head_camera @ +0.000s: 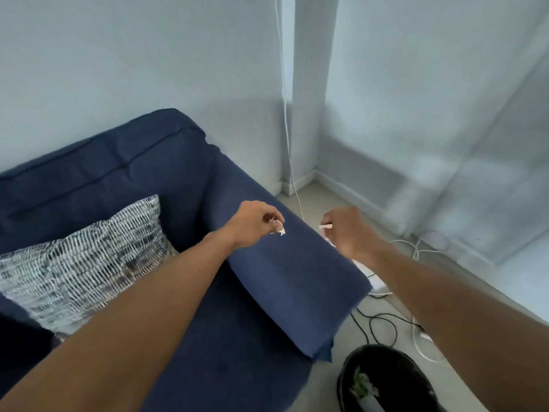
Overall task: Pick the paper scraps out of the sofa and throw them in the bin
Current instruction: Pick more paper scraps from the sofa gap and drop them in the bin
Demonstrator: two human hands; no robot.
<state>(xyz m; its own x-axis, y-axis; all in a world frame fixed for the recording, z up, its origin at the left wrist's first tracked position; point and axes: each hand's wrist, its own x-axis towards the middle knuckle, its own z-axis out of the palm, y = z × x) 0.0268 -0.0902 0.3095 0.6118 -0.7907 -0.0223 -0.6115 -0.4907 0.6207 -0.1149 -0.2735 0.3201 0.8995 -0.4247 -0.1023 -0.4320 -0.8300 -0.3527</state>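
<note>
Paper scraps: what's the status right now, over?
Left hand pinching a scrap over the sofa arm. Right hand pinching another scrap. Bin below; nothing blocking.

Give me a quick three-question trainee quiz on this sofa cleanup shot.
1. True or false: each hand, left hand and right hand, pinches a paper scrap.
2. Where is the bin? A) on the sofa B) on the floor by the sofa's armrest C) against the wall
3. Fill in: the patterned ___ lies on the seat.

Key: 1 true; 2 B; 3 cushion.
</note>
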